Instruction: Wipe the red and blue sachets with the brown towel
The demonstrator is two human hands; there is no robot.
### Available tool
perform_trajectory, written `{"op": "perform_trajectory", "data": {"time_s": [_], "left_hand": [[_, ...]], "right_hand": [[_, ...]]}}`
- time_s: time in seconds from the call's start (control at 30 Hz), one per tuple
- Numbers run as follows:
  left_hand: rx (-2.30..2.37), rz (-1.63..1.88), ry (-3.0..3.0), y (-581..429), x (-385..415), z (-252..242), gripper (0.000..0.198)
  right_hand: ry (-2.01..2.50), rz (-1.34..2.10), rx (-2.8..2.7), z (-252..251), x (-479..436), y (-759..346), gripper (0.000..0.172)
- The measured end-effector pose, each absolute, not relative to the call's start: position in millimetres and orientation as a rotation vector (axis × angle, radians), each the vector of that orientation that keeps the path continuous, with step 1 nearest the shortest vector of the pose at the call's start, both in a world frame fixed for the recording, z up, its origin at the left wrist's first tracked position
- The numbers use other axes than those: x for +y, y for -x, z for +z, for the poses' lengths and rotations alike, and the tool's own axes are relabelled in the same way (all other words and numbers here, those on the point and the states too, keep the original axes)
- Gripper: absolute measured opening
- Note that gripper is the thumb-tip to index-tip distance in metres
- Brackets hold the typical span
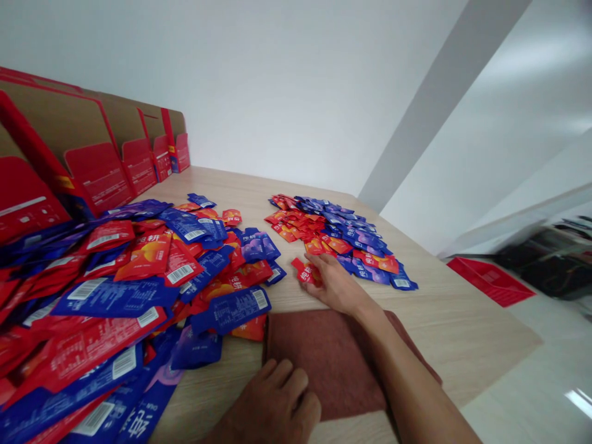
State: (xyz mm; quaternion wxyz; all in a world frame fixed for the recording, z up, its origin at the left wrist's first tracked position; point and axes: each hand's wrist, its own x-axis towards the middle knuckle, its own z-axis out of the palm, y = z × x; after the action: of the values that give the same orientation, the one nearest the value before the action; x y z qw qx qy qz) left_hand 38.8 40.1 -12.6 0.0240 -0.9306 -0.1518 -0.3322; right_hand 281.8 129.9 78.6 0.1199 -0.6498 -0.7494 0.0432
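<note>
My right hand (333,285) reaches forward over the wooden table (444,320) and its fingers close on a small red packet (305,272) at the near edge of a far pile of small red and blue packets (340,237). My left hand (272,404) rests near the table's front edge with its fingers curled, touching the corner of a dark red cloth (324,357); nothing shows in it. A large heap of bigger red and blue pouches (124,296) lies to the left of both hands.
Open red cardboard boxes (102,166) stand in a row along the left back of the table. A flat red sheet (490,280) lies on the floor to the right, beside dark blurred objects (550,262). A white wall is behind.
</note>
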Motion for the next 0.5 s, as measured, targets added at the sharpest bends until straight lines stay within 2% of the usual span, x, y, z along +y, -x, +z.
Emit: {"op": "perform_trajectory", "data": {"time_s": [0.13, 0.23, 0.33, 0.4, 0.5], "left_hand": [[-0.488, -0.863, 2.969, -35, 38, -14, 0.020], [-0.494, -0.725, 3.000, -35, 37, -16, 0.020], [-0.497, -0.754, 2.989, -36, 37, -16, 0.011], [-0.492, -0.844, 2.975, -36, 36, -15, 0.007], [-0.499, -0.902, 2.995, -36, 34, -12, 0.011]], "right_hand": [[1.790, -0.090, -2.114, 109, 98, -270, 0.068], [1.735, 0.077, -2.210, 116, 59, -250, 0.070], [1.787, 0.353, -2.354, 98, 25, -232, 0.072], [1.828, 0.379, -2.388, 79, 12, -226, 0.072], [1.743, 0.327, -2.456, 57, 5, -229, 0.078]]}}
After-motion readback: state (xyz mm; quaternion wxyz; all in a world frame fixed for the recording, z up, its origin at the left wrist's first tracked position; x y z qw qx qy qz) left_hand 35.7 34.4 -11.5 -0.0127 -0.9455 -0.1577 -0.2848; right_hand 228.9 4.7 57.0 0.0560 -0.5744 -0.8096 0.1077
